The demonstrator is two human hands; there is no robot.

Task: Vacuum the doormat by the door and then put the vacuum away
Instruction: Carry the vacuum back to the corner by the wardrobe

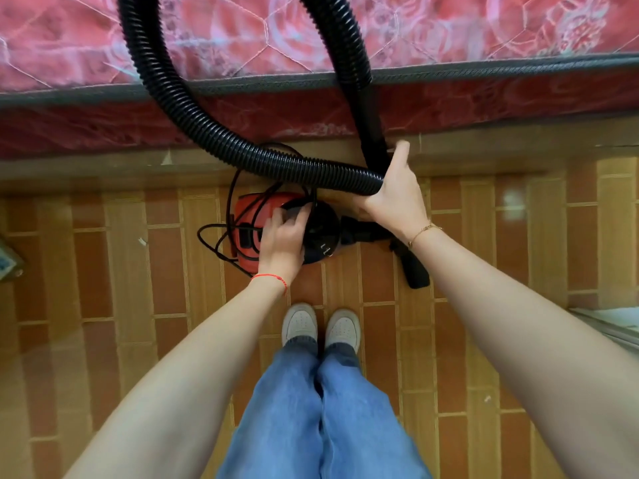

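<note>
A small red and black vacuum stands on the floor just ahead of my feet, close to a bed. Its black power cord lies in loose loops over and left of the body. My left hand rests on top of the vacuum, fingers curled around its black handle. My right hand grips the ribbed black hose where it crosses the rigid tube, holding both together. The hose loops up out of the top of the view. A black nozzle lies on the floor to the right of the vacuum. No doormat is in view.
A red patterned mattress on a wooden bed frame fills the far side. The floor is brown and tan tile. My white shoes stand right behind the vacuum. A pale object edge shows at right.
</note>
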